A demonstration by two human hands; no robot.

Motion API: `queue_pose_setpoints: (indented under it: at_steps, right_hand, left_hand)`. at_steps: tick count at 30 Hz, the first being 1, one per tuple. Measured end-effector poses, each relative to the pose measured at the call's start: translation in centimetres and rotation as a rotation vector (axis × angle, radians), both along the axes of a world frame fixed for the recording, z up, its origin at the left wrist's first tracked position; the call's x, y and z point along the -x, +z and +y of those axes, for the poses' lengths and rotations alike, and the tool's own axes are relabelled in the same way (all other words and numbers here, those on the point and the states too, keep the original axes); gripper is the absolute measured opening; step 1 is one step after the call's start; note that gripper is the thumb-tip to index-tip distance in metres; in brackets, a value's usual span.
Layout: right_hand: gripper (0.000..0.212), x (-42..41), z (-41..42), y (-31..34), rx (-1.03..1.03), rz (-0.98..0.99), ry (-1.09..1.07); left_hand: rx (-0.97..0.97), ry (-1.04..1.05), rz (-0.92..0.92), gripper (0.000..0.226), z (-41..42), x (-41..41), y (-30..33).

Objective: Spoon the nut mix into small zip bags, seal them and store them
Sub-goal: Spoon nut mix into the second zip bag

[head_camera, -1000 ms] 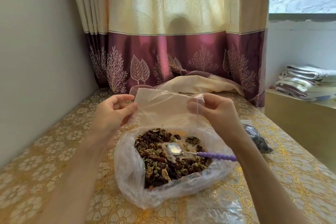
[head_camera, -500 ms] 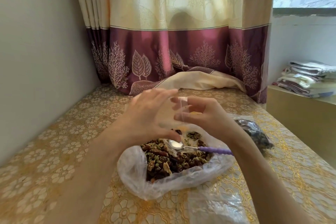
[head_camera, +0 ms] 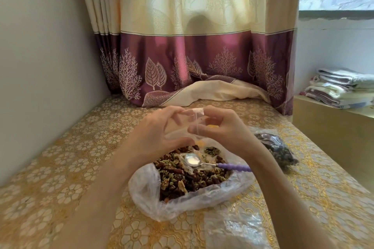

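A clear small zip bag [head_camera: 183, 125] is held up above the table, and it looks empty. My left hand [head_camera: 155, 137] pinches its left side and my right hand [head_camera: 224, 129] pinches its right side, close together near its top edge. Below them a large open plastic bag [head_camera: 153, 198] holds the nut mix [head_camera: 186, 180]. A spoon [head_camera: 202, 162] with a purple handle lies on the nuts, bowl up, touched by neither hand.
A filled dark bag [head_camera: 277, 147] lies on the table to the right. Clear bags [head_camera: 234, 226] lie at the near edge. The gold floral tablecloth [head_camera: 66, 168] covers the table. A wall stands left, a curtain [head_camera: 192, 56] behind, folded cloths [head_camera: 342, 87] at right.
My hands have come together, folding the small bag narrower between them. The view shifted slightly; the spoon and nut bag stayed put.
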State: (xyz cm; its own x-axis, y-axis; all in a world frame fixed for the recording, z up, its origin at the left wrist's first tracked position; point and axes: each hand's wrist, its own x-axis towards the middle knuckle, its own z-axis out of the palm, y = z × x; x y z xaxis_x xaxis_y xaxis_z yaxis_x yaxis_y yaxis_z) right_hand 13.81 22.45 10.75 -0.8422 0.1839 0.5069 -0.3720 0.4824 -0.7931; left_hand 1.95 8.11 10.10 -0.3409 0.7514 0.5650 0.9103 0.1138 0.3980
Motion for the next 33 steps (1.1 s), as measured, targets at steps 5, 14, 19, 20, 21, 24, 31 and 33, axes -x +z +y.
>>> queue_pose_setpoints:
  at_steps: [5,14,19,20,21,24,31,33]
  right_hand:
    - [0.017,-0.5,-0.6,-0.3,0.024,-0.067,-0.015]
    - [0.017,-5.5,4.2,-4.6,-0.385,-0.225,-0.803]
    - [0.051,-6.8,4.9,-7.2,-0.363,-0.449,-0.929]
    - [0.053,-6.9,4.8,-7.4,-0.333,-0.492,-0.933]
    - [0.053,-6.9,4.8,-7.5,-0.299,-0.531,-0.933]
    - [0.044,-6.7,4.6,-7.6,-0.156,-0.563,-0.888]
    - [0.021,-6.9,4.6,-7.6,0.577,-0.319,-0.574]
    - [0.017,-6.8,4.5,-7.4,0.842,-0.261,-0.316]
  left_hand:
    - [0.001,0.069,-0.052,0.064,-1.2,-0.7,-0.5]
    - [-0.034,0.283,-0.277,0.066,-6.3,-0.6,-4.6]
    - [-0.035,0.268,-0.319,0.083,-7.0,-0.3,-6.5]
    - [-0.029,0.263,-0.31,0.087,-7.1,-0.3,-6.6]
    - [-0.023,0.257,-0.296,0.089,-7.1,-0.3,-6.8]
    - [-0.019,0.273,-0.245,0.09,-7.2,-0.2,-7.1]
    - [-0.054,0.273,-0.184,0.089,-6.8,-0.6,-7.4]
    - [-0.048,0.276,-0.176,0.087,-6.7,-0.6,-7.5]
